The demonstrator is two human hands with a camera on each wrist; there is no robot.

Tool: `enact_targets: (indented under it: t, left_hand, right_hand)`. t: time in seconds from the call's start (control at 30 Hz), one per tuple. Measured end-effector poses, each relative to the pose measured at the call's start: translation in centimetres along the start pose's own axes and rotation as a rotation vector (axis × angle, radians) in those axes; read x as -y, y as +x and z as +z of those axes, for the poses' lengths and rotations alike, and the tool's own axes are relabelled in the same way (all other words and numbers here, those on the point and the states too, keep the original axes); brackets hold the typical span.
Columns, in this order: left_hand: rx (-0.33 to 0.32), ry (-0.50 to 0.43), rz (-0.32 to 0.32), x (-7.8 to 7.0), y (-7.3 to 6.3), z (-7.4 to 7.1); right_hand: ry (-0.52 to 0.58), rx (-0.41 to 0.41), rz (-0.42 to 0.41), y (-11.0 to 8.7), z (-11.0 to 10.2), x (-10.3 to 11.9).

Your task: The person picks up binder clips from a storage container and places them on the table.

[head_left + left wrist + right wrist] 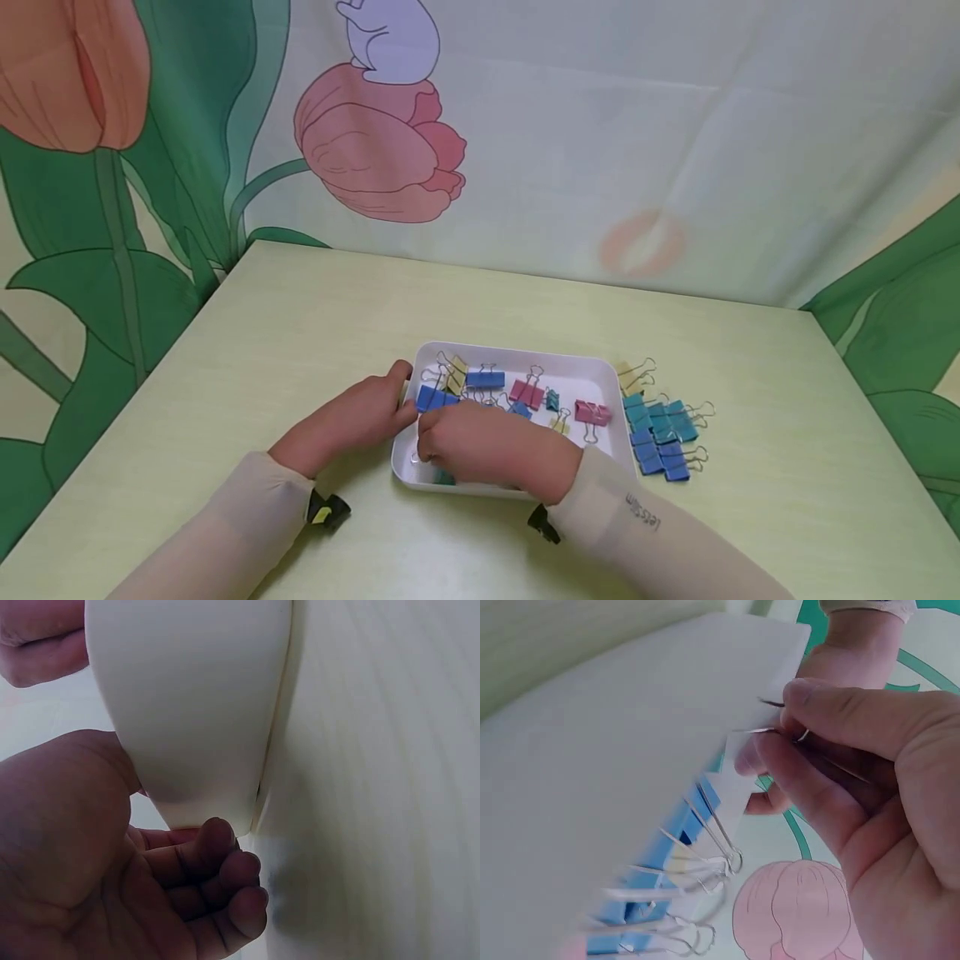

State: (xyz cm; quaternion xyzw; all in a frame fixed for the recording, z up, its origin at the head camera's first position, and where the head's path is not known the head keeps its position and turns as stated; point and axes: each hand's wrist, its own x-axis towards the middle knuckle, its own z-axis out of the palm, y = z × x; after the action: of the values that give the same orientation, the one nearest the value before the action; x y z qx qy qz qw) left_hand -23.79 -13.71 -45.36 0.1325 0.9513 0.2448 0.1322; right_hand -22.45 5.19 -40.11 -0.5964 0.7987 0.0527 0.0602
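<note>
A white tray (577,377) lies on the table, holding several binder clips in blue, yellow, pink and teal. My left hand (372,410) grips the tray's left end; its thumb is against the wall and its fingers bend round the far corner in the left wrist view. Over the tray's left half, my right hand (480,442) pinches a binder clip by its wire handle (754,731) between thumb and forefinger. The rest of that clip is hidden. Close beyond that hand are a blue binder clip (435,399) and a yellow binder clip (456,375).
Right of the tray, against its wall, several binder clips lie in a group: a yellow one (628,377), teal ones (682,422) and blue ones (675,462). The pale table (337,308) reaches back to a printed curtain (540,167).
</note>
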Motion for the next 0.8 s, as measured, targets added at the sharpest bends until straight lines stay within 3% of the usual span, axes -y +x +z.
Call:
enact_targets:
  t: [0.5, 0.8]
  left_hand:
    - [0.021, -0.018, -0.044, 0.0, 0.3, -0.1]
    - [0.007, -0.031, -0.049, -0.1, 0.2, 0.2]
  right_hand:
    - [-0.045, -0.026, 0.063, -1.3, -1.1, -0.7]
    - [0.153, -0.225, 0.088, -3.9, -1.8, -0.9]
